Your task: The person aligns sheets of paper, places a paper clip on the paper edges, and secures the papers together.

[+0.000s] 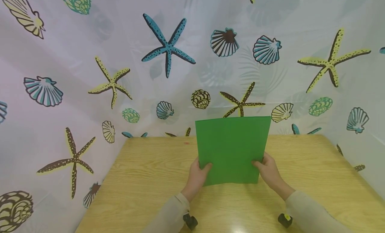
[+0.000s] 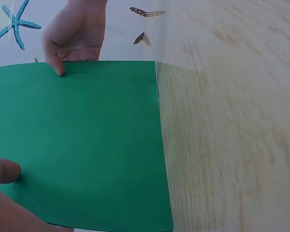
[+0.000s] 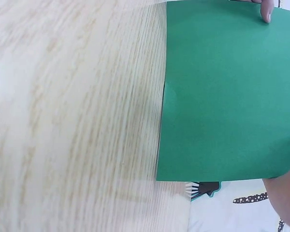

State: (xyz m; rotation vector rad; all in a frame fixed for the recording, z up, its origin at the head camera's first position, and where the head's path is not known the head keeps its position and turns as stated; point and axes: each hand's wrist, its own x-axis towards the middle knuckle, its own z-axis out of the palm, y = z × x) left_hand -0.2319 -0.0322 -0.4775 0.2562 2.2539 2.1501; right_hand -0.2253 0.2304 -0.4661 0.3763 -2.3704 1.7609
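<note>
A green sheet of paper or thin card [image 1: 233, 149] is held up, nearly upright, over the table, its broad face toward me. My left hand [image 1: 197, 176] grips its left edge low down, the thumb on the near face and the other fingers hidden behind. On the opposite edge, my right hand [image 1: 269, 171] holds it in the same manner, thumb in front. In the left wrist view the green sheet [image 2: 96, 140] looks smooth and slightly bowed between both thumbs. The right wrist view shows its lower edge [image 3: 166, 96] close over the wood.
A wood-grain table [image 1: 150, 173] spreads out below the hands. Near its back edge lies a tiny red item [image 1: 186, 143]. A pale curtain [image 1: 180, 86] printed with starfish and shells hangs behind and at both sides. Small black devices [image 1: 190, 221] sit at the wrists.
</note>
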